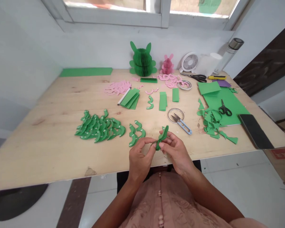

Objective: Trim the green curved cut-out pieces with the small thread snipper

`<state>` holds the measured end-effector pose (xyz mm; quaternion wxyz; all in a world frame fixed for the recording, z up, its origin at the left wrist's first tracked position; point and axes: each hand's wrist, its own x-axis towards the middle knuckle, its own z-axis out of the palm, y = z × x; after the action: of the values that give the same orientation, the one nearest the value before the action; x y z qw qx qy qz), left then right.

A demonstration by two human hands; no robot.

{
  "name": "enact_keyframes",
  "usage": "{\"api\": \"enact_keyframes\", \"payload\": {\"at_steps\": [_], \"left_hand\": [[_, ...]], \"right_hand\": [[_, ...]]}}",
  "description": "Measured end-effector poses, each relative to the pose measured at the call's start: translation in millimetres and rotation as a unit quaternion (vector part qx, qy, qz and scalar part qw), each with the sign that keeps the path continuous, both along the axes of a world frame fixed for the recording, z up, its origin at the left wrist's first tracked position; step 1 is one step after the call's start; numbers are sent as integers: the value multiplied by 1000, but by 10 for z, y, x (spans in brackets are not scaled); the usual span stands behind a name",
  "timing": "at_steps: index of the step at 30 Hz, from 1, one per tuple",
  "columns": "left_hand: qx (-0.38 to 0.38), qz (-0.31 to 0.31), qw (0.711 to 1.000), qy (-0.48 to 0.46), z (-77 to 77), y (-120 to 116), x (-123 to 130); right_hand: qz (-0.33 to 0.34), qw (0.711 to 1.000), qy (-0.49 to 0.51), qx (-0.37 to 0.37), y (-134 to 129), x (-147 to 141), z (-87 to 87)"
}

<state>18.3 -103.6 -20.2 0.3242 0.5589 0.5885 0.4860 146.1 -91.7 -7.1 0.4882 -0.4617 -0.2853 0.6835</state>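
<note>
Scalloped green paper stack: left of thread snips, clamped in pinch of left hand and right hand, probably to keep it aligned. Green offcuts right of snips, apparently set apart from scalloped pieces.

Lower middle: two hands, left hand and right hand. Top middle: two paper figures, green figure and pink figure. Right side: two scissors, one phone, one fan, one bottle. Left: green scalloped pieces, too overlapped to count.
</note>
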Motion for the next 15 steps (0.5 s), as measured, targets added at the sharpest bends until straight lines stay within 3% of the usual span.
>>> {"api": "enact_keyframes", "payload": {"at_steps": [6, 15], "left_hand": [[-70, 16, 991, -109, -27, 31, -22], [-125, 37, 947, -292, 72, 100, -22]], "right_hand": [[7, 1000, 1, -3, -2, 29, -28], [29, 1000, -4, -2, 0, 86, -16]]}}
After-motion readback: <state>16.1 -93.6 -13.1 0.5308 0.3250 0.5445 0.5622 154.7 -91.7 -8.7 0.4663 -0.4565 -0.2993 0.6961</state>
